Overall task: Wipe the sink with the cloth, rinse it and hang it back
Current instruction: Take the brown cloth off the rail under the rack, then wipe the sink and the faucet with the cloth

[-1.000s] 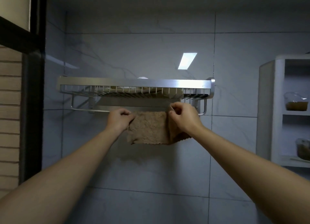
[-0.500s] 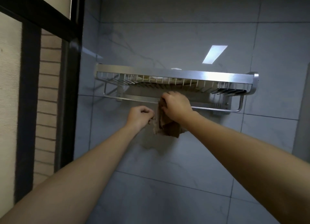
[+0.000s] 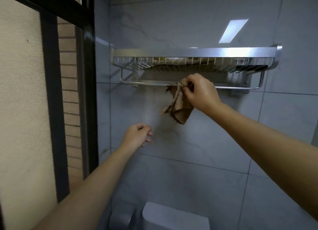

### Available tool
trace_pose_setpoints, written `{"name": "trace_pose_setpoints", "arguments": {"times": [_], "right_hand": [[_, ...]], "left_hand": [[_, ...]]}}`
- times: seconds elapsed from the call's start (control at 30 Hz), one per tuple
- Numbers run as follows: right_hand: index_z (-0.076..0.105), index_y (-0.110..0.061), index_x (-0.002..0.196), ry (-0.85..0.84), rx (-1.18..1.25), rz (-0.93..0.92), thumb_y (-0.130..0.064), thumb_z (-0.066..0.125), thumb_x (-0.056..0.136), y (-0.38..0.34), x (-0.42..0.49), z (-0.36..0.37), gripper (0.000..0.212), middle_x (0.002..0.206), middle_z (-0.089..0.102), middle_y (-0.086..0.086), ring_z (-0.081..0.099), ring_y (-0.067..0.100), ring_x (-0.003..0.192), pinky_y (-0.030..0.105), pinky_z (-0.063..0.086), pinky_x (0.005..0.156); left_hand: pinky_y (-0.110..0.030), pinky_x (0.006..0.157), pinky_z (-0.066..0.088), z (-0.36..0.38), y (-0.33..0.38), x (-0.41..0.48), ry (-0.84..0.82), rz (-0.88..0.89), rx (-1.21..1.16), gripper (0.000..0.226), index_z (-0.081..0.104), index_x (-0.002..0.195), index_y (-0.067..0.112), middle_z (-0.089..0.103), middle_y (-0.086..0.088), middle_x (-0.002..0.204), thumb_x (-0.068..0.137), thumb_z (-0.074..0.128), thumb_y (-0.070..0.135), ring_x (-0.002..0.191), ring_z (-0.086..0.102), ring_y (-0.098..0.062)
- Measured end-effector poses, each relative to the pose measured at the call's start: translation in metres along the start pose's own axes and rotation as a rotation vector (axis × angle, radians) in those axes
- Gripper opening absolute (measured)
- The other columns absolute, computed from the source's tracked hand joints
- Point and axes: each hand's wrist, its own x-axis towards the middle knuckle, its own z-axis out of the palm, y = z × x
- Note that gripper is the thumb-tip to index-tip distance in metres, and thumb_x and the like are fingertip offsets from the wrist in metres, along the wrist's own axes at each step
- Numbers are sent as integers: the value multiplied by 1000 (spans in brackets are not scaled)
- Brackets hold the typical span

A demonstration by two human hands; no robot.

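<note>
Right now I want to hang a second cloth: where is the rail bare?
The rail is bare from its left bracket to the brown cloth, and again right of the right hand to the end bend. The middle is crowded by that grip; the left hand hangs below, empty.

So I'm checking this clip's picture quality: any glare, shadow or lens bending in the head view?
Head view: dim overall; a bright ceiling-light reflection on the wall tile and glare on the shelf rail; the cloth in the right hand casts a soft shadow on the wall; the window frame bows slightly; the left hand looks soft.
</note>
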Motion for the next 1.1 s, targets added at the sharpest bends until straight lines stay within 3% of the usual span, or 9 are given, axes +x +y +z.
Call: {"name": "trace_pose_setpoints", "arguments": {"times": [0.2,0.27,0.37,0.47,0.53,0.67,0.83,1.0,1.1], "right_hand": [[63,-18,92,-124,138,136,-27,66,90,-29,-100,-14,10,92,62,-2,59,18,83,36,52,71],[64,-17,89,-210,249,244,-25,66,90,-43,-155,-8,8,87,65,-3,61,15,79,35,51,67],[59,-17,73,-396,476,432,-17,69,88,-65,-260,11,18,73,65,0,61,15,68,34,46,63],[55,-22,67,-565,548,610,-19,70,85,-85,-385,33,24,71,66,5,64,27,69,41,50,66],[56,-25,68,-653,561,730,-19,71,83,-102,-466,38,22,70,65,3,64,27,69,44,51,68],[55,-20,71,-799,554,943,-12,71,86,-137,-588,22,23,71,65,3,63,20,69,42,51,68],[59,-17,76,-875,564,1220,-9,68,89,-161,-669,-24,18,72,66,0,61,1,65,13,44,60],[60,-3,79,-872,510,1380,-8,69,89,-163,-725,-70,14,77,66,15,58,3,63,13,44,61],[62,-9,76,-860,505,1429,-10,69,89,-162,-750,-102,14,78,66,13,64,19,73,28,49,70]], "left_hand": [[-29,63,45,-9,-88,-91,72,-135,0,23,70,93,3,72,-3,84,101,54,17,67,63,-17],[-26,60,47,-10,-131,-135,87,-222,-9,24,69,92,0,71,-5,83,102,52,14,65,62,-17],[-24,54,47,-6,-206,-216,60,-407,-1,26,68,88,7,72,-8,84,104,50,14,66,63,-19],[-21,46,46,-9,-276,-304,36,-632,-17,26,67,85,9,72,-13,84,104,49,12,66,62,-21],[-26,52,49,-17,-311,-360,25,-760,-8,25,68,86,8,72,-20,90,104,50,13,68,64,-23],[-30,59,50,-39,-353,-456,-9,-927,70,21,70,92,5,74,-14,88,101,55,17,73,68,-26],[-33,64,48,-63,-385,-537,-101,-1078,187,25,70,86,8,73,-12,84,103,53,17,71,67,-28],[-29,59,46,-64,-404,-579,-307,-1112,330,23,67,85,8,73,-15,86,102,53,13,67,65,-25],[-29,58,47,-52,-404,-589,-422,-1078,400,22,68,88,6,73,-16,87,102,54,15,66,65,-24]]}}
